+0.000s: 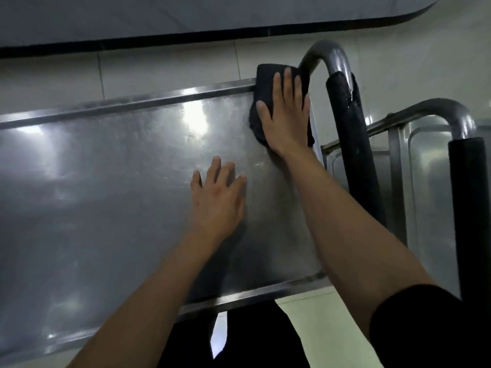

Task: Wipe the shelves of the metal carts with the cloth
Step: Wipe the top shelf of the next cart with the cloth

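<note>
Hands [285, 115] (two), one cloth [265, 83]

A shiny, flat stainless-steel cart shelf [106, 195] with a raised rim is seen from above — a dark, crumpled cloth [268, 83] is pressed onto its far right corner, partly draped over the rim.

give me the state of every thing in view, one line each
cloth: dark, bunched, pressed flat into the far right corner of the shelf under the right hand
right hand: fingers straight, pressing on the cloth
left hand: fingers spread, resting flat on the bare shelf
top shelf: shiny, streaked, nothing else on it
cart handle: upright, its black foam sleeve torn near the top
second cart: parked alongside on the right
</note>
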`<action>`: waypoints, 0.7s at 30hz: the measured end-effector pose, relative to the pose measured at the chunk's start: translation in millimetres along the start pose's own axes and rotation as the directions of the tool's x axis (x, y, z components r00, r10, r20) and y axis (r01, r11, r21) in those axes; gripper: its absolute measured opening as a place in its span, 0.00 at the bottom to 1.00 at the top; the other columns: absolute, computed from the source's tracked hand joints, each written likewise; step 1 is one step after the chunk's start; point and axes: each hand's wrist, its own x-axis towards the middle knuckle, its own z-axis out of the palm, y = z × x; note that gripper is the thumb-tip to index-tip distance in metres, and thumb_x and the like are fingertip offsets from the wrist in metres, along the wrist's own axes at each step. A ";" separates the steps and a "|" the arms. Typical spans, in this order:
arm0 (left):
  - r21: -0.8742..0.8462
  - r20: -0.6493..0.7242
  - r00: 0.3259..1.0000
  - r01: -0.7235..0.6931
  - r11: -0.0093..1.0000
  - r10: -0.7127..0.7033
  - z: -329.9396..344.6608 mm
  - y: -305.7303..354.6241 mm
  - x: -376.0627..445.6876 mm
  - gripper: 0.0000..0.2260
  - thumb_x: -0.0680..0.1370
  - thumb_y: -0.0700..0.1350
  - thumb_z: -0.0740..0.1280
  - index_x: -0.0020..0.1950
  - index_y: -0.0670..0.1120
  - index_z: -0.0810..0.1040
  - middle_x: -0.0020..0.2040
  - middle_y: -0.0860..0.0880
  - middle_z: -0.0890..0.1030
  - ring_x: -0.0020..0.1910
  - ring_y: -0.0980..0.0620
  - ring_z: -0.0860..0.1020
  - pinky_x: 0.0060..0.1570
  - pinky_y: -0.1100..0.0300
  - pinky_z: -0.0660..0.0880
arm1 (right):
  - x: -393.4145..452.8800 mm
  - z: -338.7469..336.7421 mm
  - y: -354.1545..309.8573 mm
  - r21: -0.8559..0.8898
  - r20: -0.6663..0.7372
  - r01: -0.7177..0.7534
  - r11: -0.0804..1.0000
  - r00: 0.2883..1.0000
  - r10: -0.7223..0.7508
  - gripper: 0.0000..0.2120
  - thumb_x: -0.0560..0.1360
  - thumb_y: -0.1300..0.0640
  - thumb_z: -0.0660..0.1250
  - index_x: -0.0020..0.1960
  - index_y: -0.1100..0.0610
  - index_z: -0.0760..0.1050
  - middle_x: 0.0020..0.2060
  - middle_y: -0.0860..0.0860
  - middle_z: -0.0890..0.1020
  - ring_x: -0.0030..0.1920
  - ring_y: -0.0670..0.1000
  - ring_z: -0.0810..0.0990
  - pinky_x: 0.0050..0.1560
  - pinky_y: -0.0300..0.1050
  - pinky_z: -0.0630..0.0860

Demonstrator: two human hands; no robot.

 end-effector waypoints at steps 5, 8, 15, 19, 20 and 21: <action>0.000 0.018 1.000 -0.002 1.000 0.002 -0.1 1.0 -1.1 0.19 0.80 0.49 0.59 0.70 0.51 0.74 0.76 0.46 0.66 0.80 0.42 0.56 0.68 0.34 0.63 | -43.1 1.5 14.7 0.015 0.004 -0.004 1.000 1.000 0.003 0.33 0.82 0.39 0.44 0.82 0.53 0.44 0.81 0.51 0.44 0.80 0.52 0.40 0.79 0.58 0.42; 0.013 0.046 0.998 -0.034 0.999 0.034 -2.6 -4.4 -2.2 0.20 0.81 0.50 0.59 0.74 0.53 0.71 0.78 0.46 0.62 0.80 0.43 0.54 0.70 0.34 0.62 | -101.6 4.2 21.3 0.035 0.019 -0.045 0.998 0.999 0.044 0.33 0.82 0.39 0.43 0.82 0.53 0.43 0.81 0.51 0.43 0.80 0.51 0.39 0.79 0.57 0.41; 0.067 0.152 0.979 -0.147 0.987 0.135 -12.9 -18.0 -6.8 0.24 0.81 0.51 0.59 0.78 0.52 0.62 0.81 0.46 0.55 0.81 0.42 0.49 0.72 0.35 0.59 | -258.3 28.3 23.6 0.023 0.074 -0.208 0.978 0.976 0.206 0.32 0.84 0.40 0.44 0.81 0.52 0.38 0.80 0.50 0.37 0.79 0.51 0.34 0.79 0.58 0.39; 0.047 0.110 0.977 -0.191 0.980 0.185 -17.6 -21.7 -45.9 0.19 0.80 0.49 0.59 0.71 0.48 0.72 0.72 0.45 0.69 0.74 0.43 0.62 0.66 0.40 0.65 | -308.1 40.6 8.2 0.062 0.067 -0.270 0.961 0.962 0.266 0.34 0.83 0.39 0.46 0.82 0.54 0.41 0.81 0.52 0.41 0.80 0.53 0.37 0.79 0.61 0.44; 0.037 0.107 0.974 -0.203 0.978 0.198 -16.5 -23.8 -60.9 0.19 0.81 0.49 0.59 0.70 0.48 0.73 0.72 0.45 0.71 0.73 0.43 0.64 0.66 0.41 0.66 | -315.0 42.8 1.5 0.075 0.068 -0.273 0.959 0.961 0.268 0.35 0.83 0.38 0.47 0.82 0.54 0.42 0.81 0.52 0.41 0.80 0.53 0.38 0.79 0.62 0.44; 0.027 0.112 0.971 -0.214 0.976 0.210 -14.9 -26.6 -75.6 0.19 0.81 0.50 0.59 0.71 0.48 0.73 0.72 0.45 0.71 0.73 0.44 0.65 0.67 0.42 0.66 | -320.7 45.4 -5.5 0.082 0.073 -0.274 0.958 0.961 0.269 0.36 0.82 0.36 0.48 0.82 0.54 0.42 0.81 0.52 0.41 0.80 0.54 0.38 0.79 0.62 0.43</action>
